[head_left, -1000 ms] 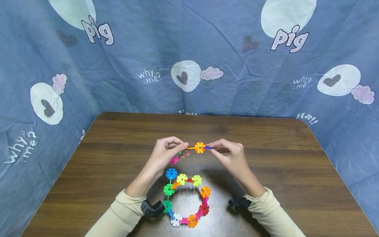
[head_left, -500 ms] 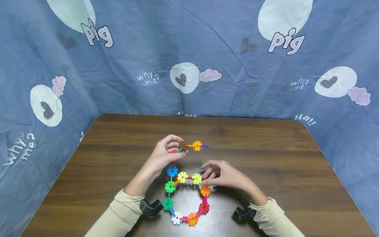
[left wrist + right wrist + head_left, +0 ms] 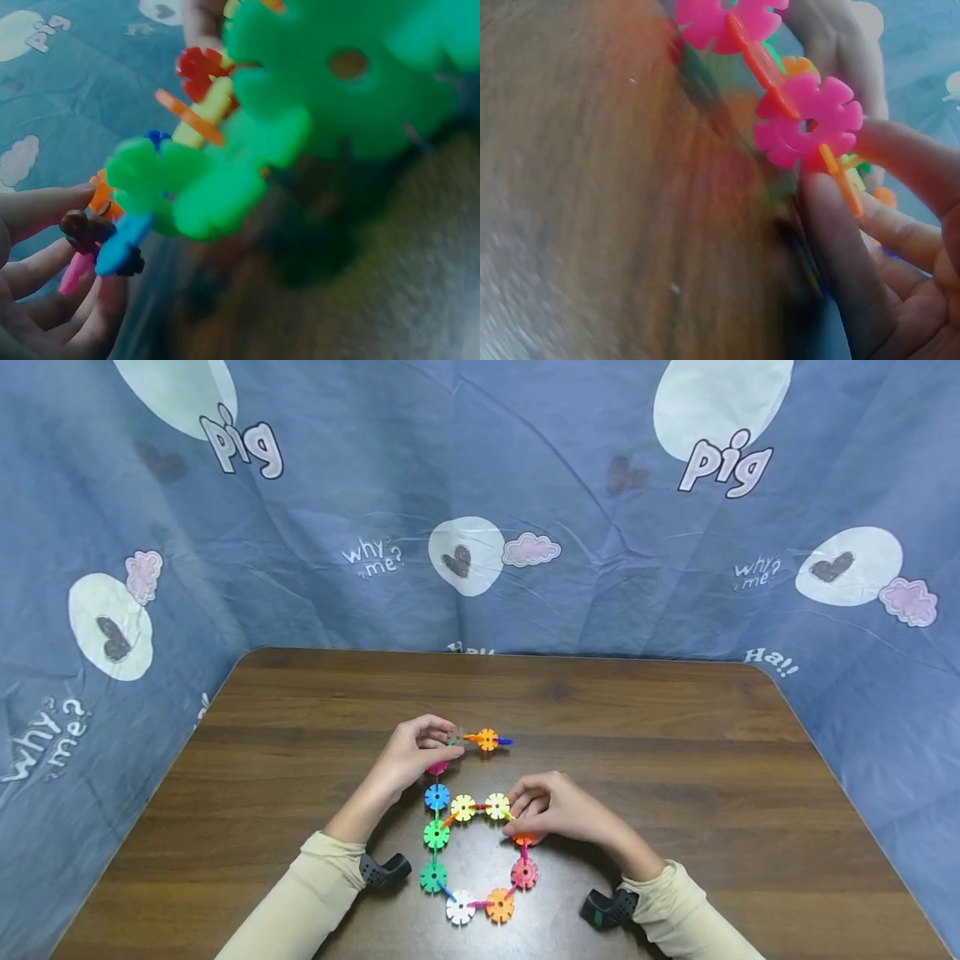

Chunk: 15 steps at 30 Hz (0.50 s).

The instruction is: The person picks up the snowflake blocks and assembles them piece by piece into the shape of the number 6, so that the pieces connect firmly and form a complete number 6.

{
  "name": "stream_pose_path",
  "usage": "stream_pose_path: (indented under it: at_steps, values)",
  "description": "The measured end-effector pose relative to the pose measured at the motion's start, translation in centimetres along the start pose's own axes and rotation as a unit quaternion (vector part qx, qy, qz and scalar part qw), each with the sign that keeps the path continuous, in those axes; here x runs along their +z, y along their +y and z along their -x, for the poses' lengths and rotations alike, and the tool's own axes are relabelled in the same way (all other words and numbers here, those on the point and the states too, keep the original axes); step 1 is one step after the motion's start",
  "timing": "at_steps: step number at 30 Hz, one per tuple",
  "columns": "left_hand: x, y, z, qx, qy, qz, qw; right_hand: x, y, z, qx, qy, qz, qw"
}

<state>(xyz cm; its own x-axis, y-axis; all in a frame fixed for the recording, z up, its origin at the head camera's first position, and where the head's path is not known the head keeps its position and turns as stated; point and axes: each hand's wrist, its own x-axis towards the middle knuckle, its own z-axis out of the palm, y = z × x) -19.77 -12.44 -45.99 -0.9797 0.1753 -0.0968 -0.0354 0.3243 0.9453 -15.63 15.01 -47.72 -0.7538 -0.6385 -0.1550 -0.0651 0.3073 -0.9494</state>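
Note:
Notched, flower-shaped plastic discs are linked into a colourful chain, with a closed ring in front and an arm running away from it. My left hand [image 3: 408,762] pinches the arm at its bend, beside a pink disc [image 3: 438,767]; a brown disc [image 3: 82,229] shows at its fingertips in the left wrist view. Beyond it, an orange disc [image 3: 487,740] ends in a blue piece. My right hand [image 3: 566,810] grips the ring's upper right, by a yellow disc [image 3: 497,807], partly covering an orange one. Up close in the right wrist view is a pink disc [image 3: 810,124].
A brown wood-grain table [image 3: 697,760] lies under the chain. Behind it and at both sides hangs a blue printed cloth [image 3: 315,502]. Black wrist cameras sit at both cuffs, the left camera [image 3: 384,870] close to the ring's green discs.
My right hand has let go of the blue end piece and come nearer to take hold of the ring. The left hand stays on the bend, and the ring's lower discs have shifted slightly right.

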Motion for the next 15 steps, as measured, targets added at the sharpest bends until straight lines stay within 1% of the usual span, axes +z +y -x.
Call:
stream_pose_path:
  at_steps: [3,7,10,15]
  values:
    - [0.08,-0.64,-0.25,0.009,0.014,-0.020,0.9997,-0.15,-0.01,0.17,0.012,-0.002,0.001,0.9999]
    - [0.10,-1.08,-0.34,0.007,0.033,-0.027,0.9991,-0.04,-0.10,0.26,0.025,-0.006,-0.003,0.9997]
    - [0.07,-1.15,-0.42,0.011,0.038,-0.047,0.9981,0.04,-0.14,0.18,0.026,-0.005,-0.008,0.9996]
    - [0.10,-1.05,-0.49,0.020,0.042,-0.089,0.9949,-0.10,-0.21,0.01,0.023,-0.004,-0.002,0.9997]
